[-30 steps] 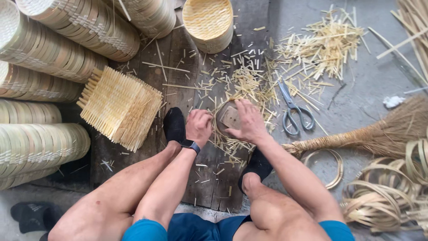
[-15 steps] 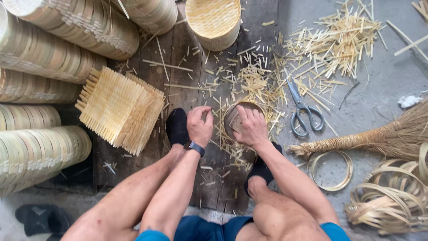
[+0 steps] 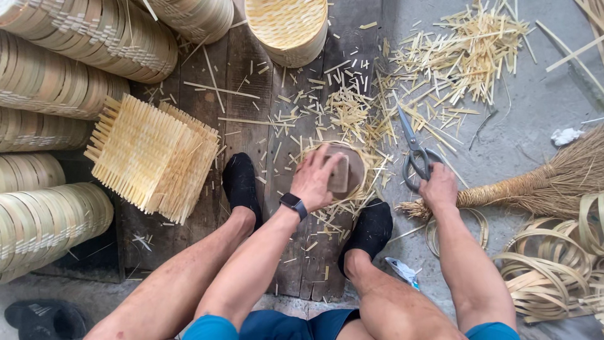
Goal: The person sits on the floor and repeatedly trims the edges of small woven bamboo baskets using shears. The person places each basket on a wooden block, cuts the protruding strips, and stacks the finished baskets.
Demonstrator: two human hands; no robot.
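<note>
My left hand presses a small wooden block down on a round woven bamboo piece lying on the plank floor between my feet. My right hand has reached to the right and closes on the handles of grey metal scissors, whose blades point away from me. A dark watch sits on my left wrist. Both feet in black socks rest either side of the round piece.
Stacks of bamboo hoops line the left. A pile of square woven mats lies beside my left foot. A round basket stands at the top. Bamboo offcuts litter the floor; a straw broom and coiled strips lie right.
My right hand left the round piece and moved right to the scissors. My left hand shifted onto the block over the round piece.
</note>
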